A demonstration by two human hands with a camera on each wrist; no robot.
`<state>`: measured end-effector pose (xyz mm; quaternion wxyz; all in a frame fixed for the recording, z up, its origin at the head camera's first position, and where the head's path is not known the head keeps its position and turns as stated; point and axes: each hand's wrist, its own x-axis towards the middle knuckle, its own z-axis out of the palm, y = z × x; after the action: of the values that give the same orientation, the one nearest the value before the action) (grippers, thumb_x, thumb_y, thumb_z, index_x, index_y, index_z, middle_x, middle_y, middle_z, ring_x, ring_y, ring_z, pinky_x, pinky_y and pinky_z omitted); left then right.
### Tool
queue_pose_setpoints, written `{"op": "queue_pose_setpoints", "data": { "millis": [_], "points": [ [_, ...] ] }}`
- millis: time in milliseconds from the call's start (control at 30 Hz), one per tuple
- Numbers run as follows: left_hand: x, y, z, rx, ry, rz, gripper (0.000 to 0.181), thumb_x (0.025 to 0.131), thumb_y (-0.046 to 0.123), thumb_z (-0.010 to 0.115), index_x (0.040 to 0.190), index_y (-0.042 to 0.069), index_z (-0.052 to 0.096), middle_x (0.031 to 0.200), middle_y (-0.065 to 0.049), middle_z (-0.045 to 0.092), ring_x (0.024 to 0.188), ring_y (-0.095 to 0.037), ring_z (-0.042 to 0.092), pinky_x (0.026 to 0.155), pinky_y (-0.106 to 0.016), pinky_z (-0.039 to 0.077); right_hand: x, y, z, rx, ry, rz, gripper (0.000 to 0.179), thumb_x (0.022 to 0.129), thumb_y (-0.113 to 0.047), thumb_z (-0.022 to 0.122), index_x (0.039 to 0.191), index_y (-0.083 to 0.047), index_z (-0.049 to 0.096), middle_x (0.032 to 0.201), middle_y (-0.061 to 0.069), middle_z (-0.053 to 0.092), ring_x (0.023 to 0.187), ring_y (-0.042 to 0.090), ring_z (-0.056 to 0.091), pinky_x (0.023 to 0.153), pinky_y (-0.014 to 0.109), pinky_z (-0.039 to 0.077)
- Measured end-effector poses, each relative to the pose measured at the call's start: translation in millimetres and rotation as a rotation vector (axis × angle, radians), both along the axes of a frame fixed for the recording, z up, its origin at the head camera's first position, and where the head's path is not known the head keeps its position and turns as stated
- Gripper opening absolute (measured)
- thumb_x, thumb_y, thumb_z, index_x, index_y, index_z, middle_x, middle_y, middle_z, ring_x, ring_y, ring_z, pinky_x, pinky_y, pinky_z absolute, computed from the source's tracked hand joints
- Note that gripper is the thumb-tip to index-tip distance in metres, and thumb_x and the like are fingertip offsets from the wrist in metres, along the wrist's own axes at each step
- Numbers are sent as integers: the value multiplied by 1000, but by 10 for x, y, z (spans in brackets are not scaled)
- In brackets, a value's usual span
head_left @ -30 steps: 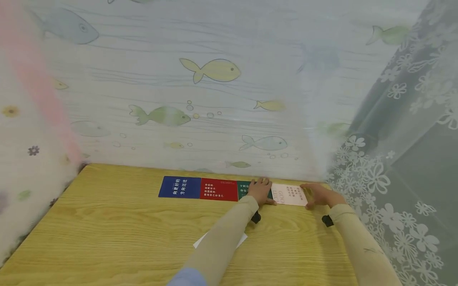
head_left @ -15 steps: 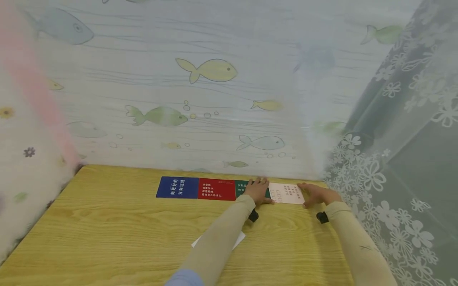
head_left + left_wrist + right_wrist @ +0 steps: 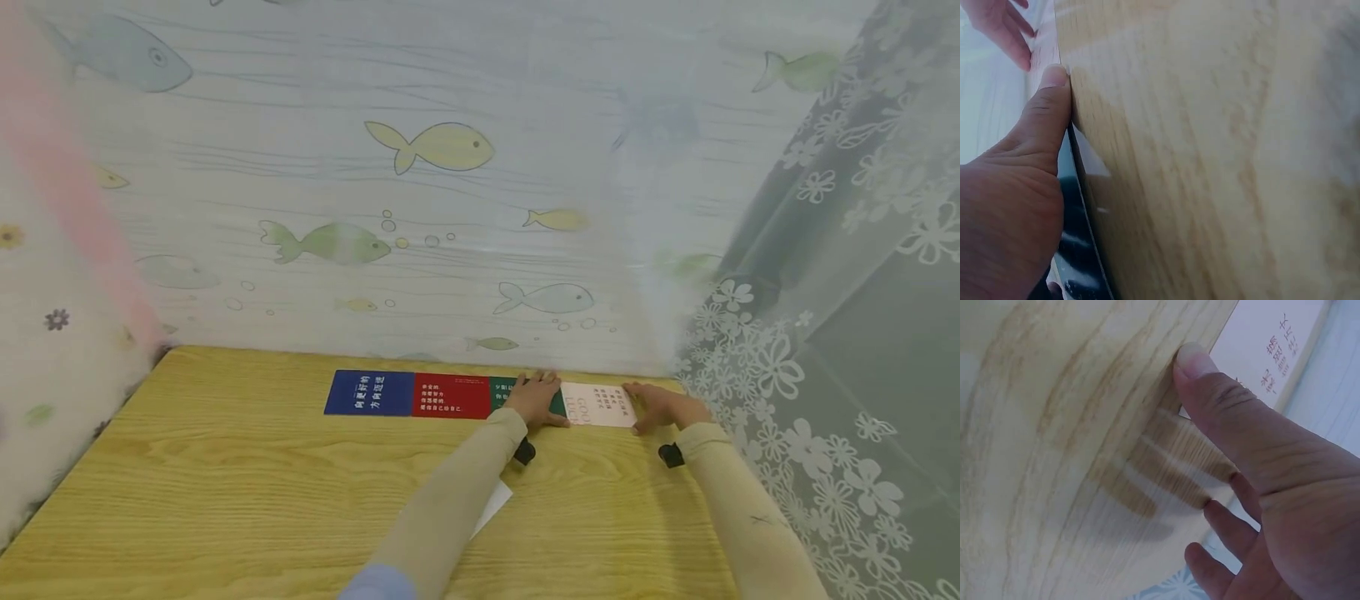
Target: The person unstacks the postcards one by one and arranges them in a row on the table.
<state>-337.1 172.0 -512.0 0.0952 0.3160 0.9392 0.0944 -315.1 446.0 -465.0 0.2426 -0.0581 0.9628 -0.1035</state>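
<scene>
A row of flat printed cards lies along the table's far edge: a blue card [image 3: 345, 393], a red card [image 3: 471, 397], a green card [image 3: 501, 387] and a pale pink card [image 3: 600, 405]. My left hand [image 3: 534, 398] rests over the green card, fingers spread and covering much of it. Its thumb reaches toward the pink card, along the cards' near edge in the left wrist view. My right hand [image 3: 667, 407] holds the pink card's right end between thumb and index finger. In the right wrist view the thumb [image 3: 1222, 394] meets the card's near corner; the other fingers bend loosely beside it.
A white sheet [image 3: 493, 504] lies partly under my left forearm on the wood-grain table [image 3: 262, 483]. Behind the cards hangs a pale curtain [image 3: 315, 167] printed with fish. A sheer curtain with white flowers [image 3: 780, 367] hangs close by my right arm.
The head view has shifted slightly to the right. Both hands stay at the same cards, and the row keeps its order. My left forearm now covers more of the white sheet.
</scene>
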Motion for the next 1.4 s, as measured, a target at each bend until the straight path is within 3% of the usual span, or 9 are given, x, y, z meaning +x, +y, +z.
{"op": "queue_pose_setpoints", "data": {
  "millis": [233,367,533,667,867,1033,1133,1267,1400],
  "points": [
    [83,-142,43,52,50,-66,87,96,57,60,163,16,23,170,-1,19,158,-22,15,129,-47,17,93,-101,-49,-23,153,110,87,83,-4,81,151,15,30,154,40,30,141,59,30,118,66,28],
    [177,-300,104,96,60,-128,83,100,45,62,164,13,21,171,-3,17,158,-23,13,129,-48,16,279,-276,-58,-80,249,146,76,90,-7,75,151,14,34,155,40,30,141,59,30,114,68,32],
    [381,-622,135,57,101,-148,82,100,45,63,163,13,23,170,-2,20,158,-24,13,129,-48,15,541,-611,-19,-202,310,159,69,97,-13,68,152,11,34,159,37,25,145,59,22,114,72,28],
    [641,-948,104,28,102,-169,81,98,46,64,162,13,28,169,-1,24,158,-24,13,129,-48,13,749,-931,10,-263,327,196,68,98,-14,68,154,6,35,162,31,27,149,54,20,116,71,27],
    [1157,-1396,82,-1,122,-189,83,96,52,65,158,7,35,167,-7,30,157,-26,20,127,-48,21,1088,-1419,-53,-338,310,325,66,97,-19,70,152,4,41,158,26,38,148,50,29,117,66,30],
    [1610,-1684,75,-44,158,-132,87,93,61,63,155,4,41,165,-12,33,155,-27,25,126,-49,25,1321,-1772,-185,-405,220,406,69,98,-28,69,154,0,41,160,19,39,150,44,28,119,61,30],
    [1839,-1832,95,-59,205,-79,89,90,62,66,150,0,46,161,-16,40,152,-30,31,124,-51,28,1432,-1922,-237,-427,150,402,72,97,-31,69,157,-5,38,164,12,36,153,37,27,122,55,29],
    [2043,-1977,118,-32,180,-7,91,86,59,71,147,-5,49,155,-20,46,148,-35,37,121,-55,32,1550,-2027,-241,-388,112,390,75,95,-31,72,157,-7,38,164,10,35,152,34,31,123,49,30],
    [2139,-2092,84,-1,111,45,91,85,58,73,146,-5,49,154,-20,47,147,-38,39,120,-58,32,1703,-2137,-197,-307,123,359,76,90,-30,77,155,-7,43,161,9,42,148,35,38,120,50,36]
  ]
}}
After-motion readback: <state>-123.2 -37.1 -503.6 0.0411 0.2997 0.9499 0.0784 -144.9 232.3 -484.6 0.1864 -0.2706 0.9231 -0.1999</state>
